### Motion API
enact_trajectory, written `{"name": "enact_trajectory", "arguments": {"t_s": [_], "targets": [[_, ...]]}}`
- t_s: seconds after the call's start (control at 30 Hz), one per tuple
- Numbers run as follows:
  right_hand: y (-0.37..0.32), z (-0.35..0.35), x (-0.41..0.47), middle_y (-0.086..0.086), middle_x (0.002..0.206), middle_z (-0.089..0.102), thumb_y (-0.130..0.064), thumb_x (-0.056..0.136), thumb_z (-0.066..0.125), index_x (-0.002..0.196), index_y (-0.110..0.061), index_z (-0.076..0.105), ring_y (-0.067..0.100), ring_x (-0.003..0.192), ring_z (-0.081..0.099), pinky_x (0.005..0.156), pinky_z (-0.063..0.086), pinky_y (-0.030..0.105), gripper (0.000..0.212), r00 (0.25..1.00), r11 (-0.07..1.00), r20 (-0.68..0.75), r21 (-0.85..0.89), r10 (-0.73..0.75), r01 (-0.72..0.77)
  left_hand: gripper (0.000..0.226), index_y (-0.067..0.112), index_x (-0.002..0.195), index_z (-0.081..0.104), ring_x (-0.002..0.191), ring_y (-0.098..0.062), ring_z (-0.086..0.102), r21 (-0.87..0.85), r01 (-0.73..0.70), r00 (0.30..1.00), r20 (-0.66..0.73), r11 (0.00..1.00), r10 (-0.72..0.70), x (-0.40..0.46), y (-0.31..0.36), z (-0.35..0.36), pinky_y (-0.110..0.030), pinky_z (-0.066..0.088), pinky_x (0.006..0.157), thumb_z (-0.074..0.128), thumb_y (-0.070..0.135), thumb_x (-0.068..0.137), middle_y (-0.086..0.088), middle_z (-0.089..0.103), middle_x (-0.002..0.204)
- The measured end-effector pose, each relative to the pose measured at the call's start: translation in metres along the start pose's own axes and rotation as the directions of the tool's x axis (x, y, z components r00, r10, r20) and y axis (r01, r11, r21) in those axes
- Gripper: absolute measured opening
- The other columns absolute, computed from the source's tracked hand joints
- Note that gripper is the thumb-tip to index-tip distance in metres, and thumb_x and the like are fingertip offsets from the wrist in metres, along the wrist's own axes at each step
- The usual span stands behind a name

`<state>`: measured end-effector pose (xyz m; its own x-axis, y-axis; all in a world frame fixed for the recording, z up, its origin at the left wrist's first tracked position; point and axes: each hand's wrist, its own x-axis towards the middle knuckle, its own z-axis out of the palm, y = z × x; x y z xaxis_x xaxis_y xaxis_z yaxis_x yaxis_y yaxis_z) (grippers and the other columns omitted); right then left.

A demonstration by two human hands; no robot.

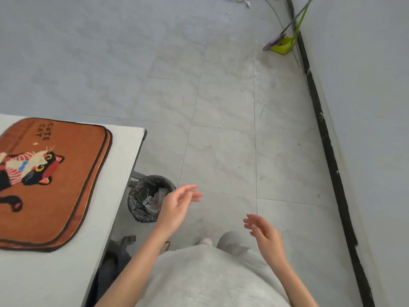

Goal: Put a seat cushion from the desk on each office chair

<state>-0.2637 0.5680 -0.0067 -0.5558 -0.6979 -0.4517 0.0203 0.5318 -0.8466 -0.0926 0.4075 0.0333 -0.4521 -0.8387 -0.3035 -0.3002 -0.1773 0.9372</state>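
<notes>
Two orange seat cushions with a cartoon cat and the words "CUTE CAT" lie stacked on the white desk at the left. My left hand hovers open over the floor, right of the desk's corner, holding nothing. My right hand is also open and empty, lower and further right. Both hands are well apart from the cushions. No office chair is in view.
A black bin lined with a bag stands on the floor beside the desk corner. A dark bag sits under the desk edge. A green dustpan and broom lean on the wall at the far right. Grey tile floor stretches ahead.
</notes>
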Motion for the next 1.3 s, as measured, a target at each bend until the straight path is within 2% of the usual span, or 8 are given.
{"name": "enact_trajectory", "arguments": {"t_s": [0.2, 0.3, 0.4, 0.53, 0.67, 0.83, 1.0, 1.3], "targets": [[-0.053, -0.015, 0.143, 0.000, 0.095, 0.068, 0.005, 0.090, 0.040, 0.099, -0.019, 0.059, 0.015, 0.091, 0.065, 0.082, 0.048, 0.033, 0.032, 0.998, 0.999, -0.041, 0.005, 0.042, -0.042, 0.022, 0.013, 0.106, 0.059, 0.073, 0.006, 0.066, -0.018, -0.047, 0.998, -0.051, 0.999, 0.046, 0.156, 0.057, -0.009, -0.011, 0.048, 0.073, 0.040, 0.006, 0.095, 0.004, 0.068, 0.089], [-0.102, -0.009, 0.239, -0.005, 0.094, 0.068, 0.003, 0.090, 0.042, 0.098, -0.021, 0.060, 0.002, 0.084, 0.066, 0.084, 0.048, 0.033, 0.031, 0.997, 0.996, 0.080, -0.085, 0.005, 0.002, 0.023, 0.019, 0.101, 0.059, 0.074, 0.006, 0.066, -0.049, -0.018, 0.991, -0.137, 0.999, 0.011, 0.224, 0.064, -0.017, -0.011, 0.048, 0.073, 0.041, 0.006, 0.095, 0.005, 0.068, 0.089], [-0.163, 0.013, 0.331, -0.003, 0.093, 0.068, 0.003, 0.089, 0.043, 0.101, -0.018, 0.060, -0.012, 0.075, 0.063, 0.076, 0.048, 0.018, 0.029, 0.957, 0.971, 0.287, -0.214, -0.042, 0.106, 0.027, 0.025, 0.096, 0.060, 0.074, 0.004, 0.067, -0.110, 0.048, 0.957, -0.279, 0.993, -0.077, 0.273, 0.064, -0.029, -0.009, 0.049, 0.071, 0.042, 0.006, 0.095, 0.010, 0.071, 0.082], [-0.271, 0.074, 0.423, -0.002, 0.096, 0.067, 0.004, 0.089, 0.042, 0.107, -0.015, 0.059, -0.016, 0.077, 0.061, 0.070, 0.044, 0.001, 0.031, 0.786, 0.895, 0.614, -0.308, -0.072, 0.323, 0.028, 0.025, 0.094, 0.060, 0.072, 0.004, 0.066, -0.267, 0.134, 0.815, -0.519, 0.955, -0.259, 0.309, 0.064, -0.050, -0.013, 0.050, 0.071, 0.041, 0.004, 0.095, 0.021, 0.073, 0.075], [-0.361, 0.162, 0.481, -0.011, 0.093, 0.066, 0.003, 0.089, 0.041, 0.107, -0.018, 0.059, -0.009, 0.082, 0.063, 0.074, 0.046, 0.005, 0.033, 0.559, 0.836, 0.819, -0.212, -0.131, 0.507, 0.033, 0.025, 0.094, 0.062, 0.075, -0.002, 0.068, -0.403, 0.155, 0.605, -0.683, 0.902, -0.409, 0.331, 0.060, -0.072, -0.015, 0.051, 0.072, 0.039, 0.002, 0.095, 0.012, 0.074, 0.077], [-0.416, 0.285, 0.532, -0.011, 0.094, 0.068, 0.002, 0.090, 0.042, 0.104, -0.023, 0.059, 0.004, 0.088, 0.065, 0.080, 0.048, 0.015, 0.033, 0.337, 0.781, 0.934, -0.121, -0.120, 0.613, 0.029, 0.015, 0.096, 0.062, 0.072, 0.001, 0.067, -0.531, 0.036, 0.383, -0.775, 0.846, -0.503, 0.381, 0.052, -0.120, -0.016, 0.052, 0.072, 0.039, -0.002, 0.094, 0.001, 0.073, 0.082], [-0.442, 0.377, 0.573, -0.006, 0.095, 0.069, 0.001, 0.091, 0.042, 0.097, -0.028, 0.060, -0.003, 0.082, 0.065, 0.077, 0.049, 0.014, 0.034, 0.280, 0.753, 0.960, -0.165, -0.026, 0.637, 0.036, 0.027, 0.091, 0.062, 0.076, -0.009, 0.068, -0.531, -0.008, 0.282, -0.814, 0.847, -0.508, 0.446, 0.050, -0.209, -0.025, 0.050, 0.076, 0.040, -0.001, 0.094, 0.015, 0.074, 0.075], [-0.511, 0.515, 0.623, -0.005, 0.093, 0.069, 0.001, 0.091, 0.044, 0.091, -0.030, 0.061, -0.005, 0.079, 0.065, 0.081, 0.049, 0.026, 0.035, 0.178, 0.625, 0.974, -0.226, 0.139, 0.748, 0.033, 0.029, 0.095, 0.059, 0.076, 0.004, 0.065, -0.477, -0.132, 0.072, -0.879, 0.869, -0.472, 0.486, 0.084, -0.364, -0.019, 0.048, 0.079, 0.039, 0.003, 0.095, 0.006, 0.068, 0.090]]}}
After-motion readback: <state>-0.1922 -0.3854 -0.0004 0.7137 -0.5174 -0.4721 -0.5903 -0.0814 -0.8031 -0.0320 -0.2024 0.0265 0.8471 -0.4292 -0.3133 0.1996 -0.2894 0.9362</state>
